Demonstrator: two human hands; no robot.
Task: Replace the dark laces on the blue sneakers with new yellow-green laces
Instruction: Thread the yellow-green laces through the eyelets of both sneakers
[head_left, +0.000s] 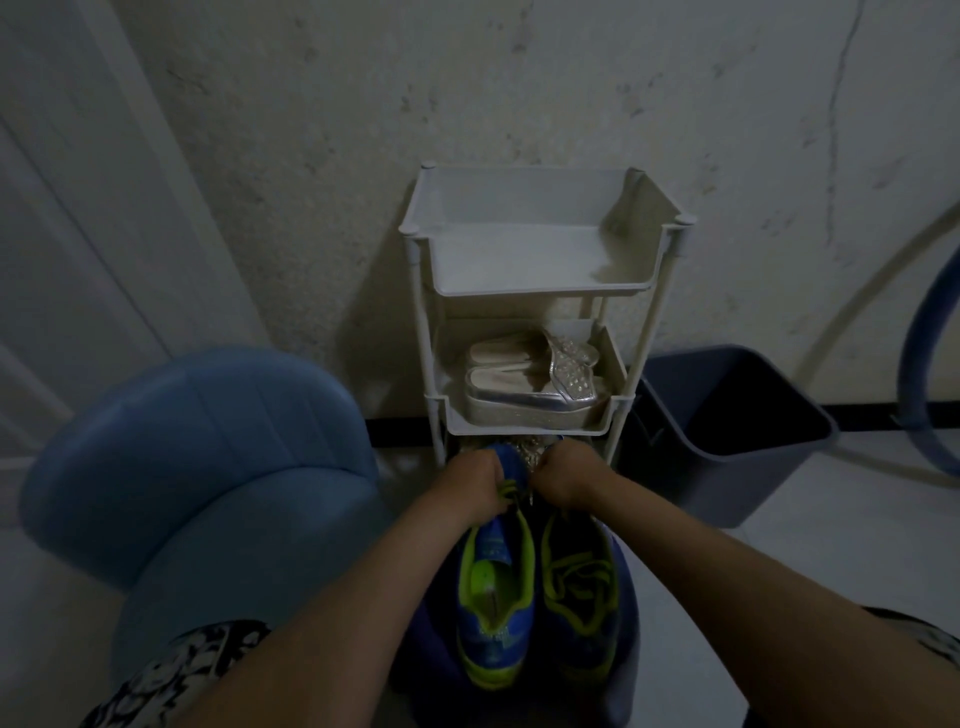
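Two blue sneakers with yellow-green trim stand side by side below me, toes pointing away. The left sneaker has yellow-green lace crossing near its toe end. My left hand and my right hand are both curled at that toe end, each pinching the lace; the fingertips are hidden. The right sneaker has a yellow-green lace lying loosely bunched over its opening. No dark laces can be made out.
A white three-tier rack stands against the wall just beyond the hands, with silver sandals on its middle shelf. A blue padded chair is at left, a dark bin at right.
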